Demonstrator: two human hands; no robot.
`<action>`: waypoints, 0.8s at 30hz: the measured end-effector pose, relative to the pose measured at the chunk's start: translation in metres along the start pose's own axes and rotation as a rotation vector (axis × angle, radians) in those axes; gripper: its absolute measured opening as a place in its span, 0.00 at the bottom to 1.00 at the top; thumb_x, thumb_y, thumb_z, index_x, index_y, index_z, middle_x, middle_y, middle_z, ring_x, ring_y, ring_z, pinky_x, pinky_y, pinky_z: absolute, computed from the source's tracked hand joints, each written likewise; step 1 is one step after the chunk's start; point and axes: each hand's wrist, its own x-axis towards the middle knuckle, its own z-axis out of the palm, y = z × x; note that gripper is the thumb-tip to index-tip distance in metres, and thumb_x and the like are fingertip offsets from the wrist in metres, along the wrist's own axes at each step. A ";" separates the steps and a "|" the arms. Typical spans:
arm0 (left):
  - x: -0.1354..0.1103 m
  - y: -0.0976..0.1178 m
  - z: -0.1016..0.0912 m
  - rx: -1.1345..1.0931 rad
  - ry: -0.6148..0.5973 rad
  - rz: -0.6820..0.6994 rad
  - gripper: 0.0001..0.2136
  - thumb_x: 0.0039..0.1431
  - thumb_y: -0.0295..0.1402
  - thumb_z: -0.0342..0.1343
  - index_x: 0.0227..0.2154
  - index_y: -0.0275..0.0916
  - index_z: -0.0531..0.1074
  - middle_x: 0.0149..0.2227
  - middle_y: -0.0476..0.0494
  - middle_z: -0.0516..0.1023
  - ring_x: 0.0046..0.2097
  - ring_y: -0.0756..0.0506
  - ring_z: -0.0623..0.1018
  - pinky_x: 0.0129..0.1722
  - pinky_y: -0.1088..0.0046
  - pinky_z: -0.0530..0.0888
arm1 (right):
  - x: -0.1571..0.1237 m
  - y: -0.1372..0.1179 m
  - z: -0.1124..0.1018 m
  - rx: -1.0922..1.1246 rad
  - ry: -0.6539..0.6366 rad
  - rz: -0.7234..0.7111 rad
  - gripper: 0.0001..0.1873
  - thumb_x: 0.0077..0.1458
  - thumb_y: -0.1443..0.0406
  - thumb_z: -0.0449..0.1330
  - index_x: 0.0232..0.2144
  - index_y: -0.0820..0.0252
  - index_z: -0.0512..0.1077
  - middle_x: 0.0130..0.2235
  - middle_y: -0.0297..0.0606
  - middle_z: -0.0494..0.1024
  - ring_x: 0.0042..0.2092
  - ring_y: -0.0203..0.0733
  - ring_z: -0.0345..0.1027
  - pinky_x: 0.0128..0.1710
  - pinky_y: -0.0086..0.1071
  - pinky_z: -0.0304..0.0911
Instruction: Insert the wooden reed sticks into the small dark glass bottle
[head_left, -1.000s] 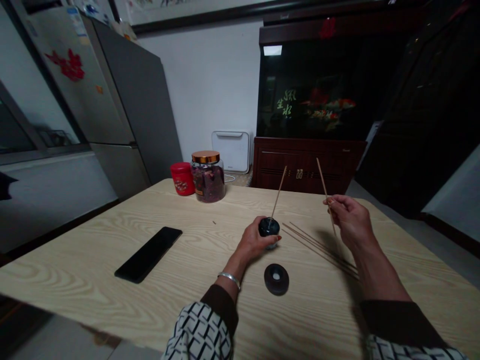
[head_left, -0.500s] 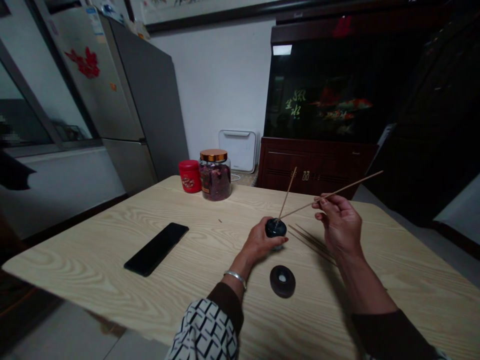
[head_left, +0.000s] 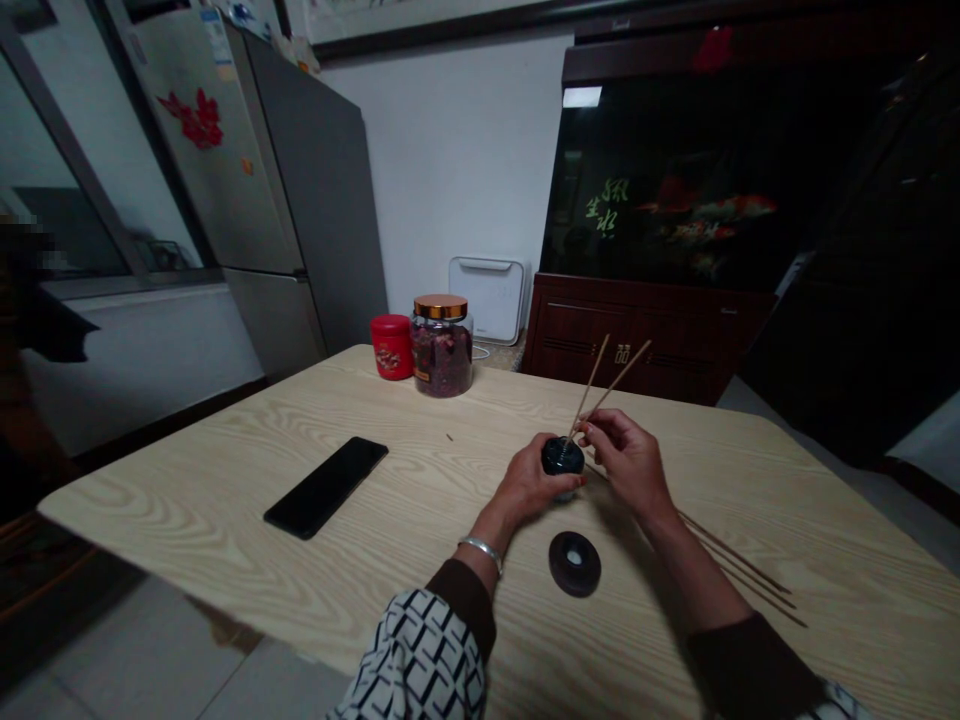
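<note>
**Right hand (head_left: 626,462) pinching a thin wooden stick (head_left: 626,365) beside a dark round holder (head_left: 562,456)**

The left hand (head_left: 529,485) is wrapping around the holder above the pale wood-grain counter (head_left: 225,490), a second stick (head_left: 589,385) standing tilted from its top. The right fingertips (head_left: 586,430) are pinching the first stick, which is slanting up and away, its lower end just beside the holder. Loose sticks (head_left: 739,565) are lying to the right.

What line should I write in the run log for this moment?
left hand: holds dark round pot, stick standing in it | right hand: pinches second stick at pot | table: loose sticks, dark disc
</note>
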 end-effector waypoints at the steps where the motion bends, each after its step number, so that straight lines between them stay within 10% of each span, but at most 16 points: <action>1: 0.000 0.000 0.000 0.001 -0.002 -0.001 0.28 0.44 0.38 0.71 0.49 0.38 0.72 0.42 0.42 0.79 0.43 0.42 0.77 0.46 0.64 0.73 | 0.001 0.002 0.001 -0.023 -0.019 0.006 0.14 0.55 0.53 0.64 0.36 0.56 0.75 0.36 0.39 0.79 0.34 0.41 0.73 0.26 0.30 0.62; 6: -0.001 0.003 0.000 0.004 0.003 -0.027 0.29 0.43 0.40 0.72 0.49 0.37 0.71 0.41 0.42 0.79 0.43 0.42 0.77 0.45 0.64 0.74 | 0.006 0.020 -0.036 -0.188 -0.004 0.024 0.16 0.57 0.52 0.60 0.40 0.56 0.74 0.37 0.39 0.79 0.34 0.42 0.73 0.33 0.34 0.65; 14: -0.001 0.003 -0.002 -0.009 -0.002 -0.022 0.28 0.43 0.40 0.72 0.48 0.38 0.72 0.42 0.41 0.79 0.43 0.41 0.77 0.46 0.63 0.74 | -0.013 0.072 -0.114 -1.113 -0.280 0.245 0.09 0.51 0.61 0.61 0.35 0.54 0.78 0.40 0.42 0.80 0.40 0.46 0.73 0.34 0.34 0.59; 24: 0.000 0.000 -0.001 -0.019 0.002 -0.021 0.29 0.42 0.40 0.72 0.48 0.39 0.72 0.41 0.42 0.79 0.44 0.40 0.77 0.48 0.60 0.74 | -0.013 0.076 -0.109 -0.913 -0.276 0.211 0.05 0.49 0.65 0.60 0.23 0.55 0.75 0.27 0.35 0.79 0.30 0.41 0.70 0.31 0.32 0.60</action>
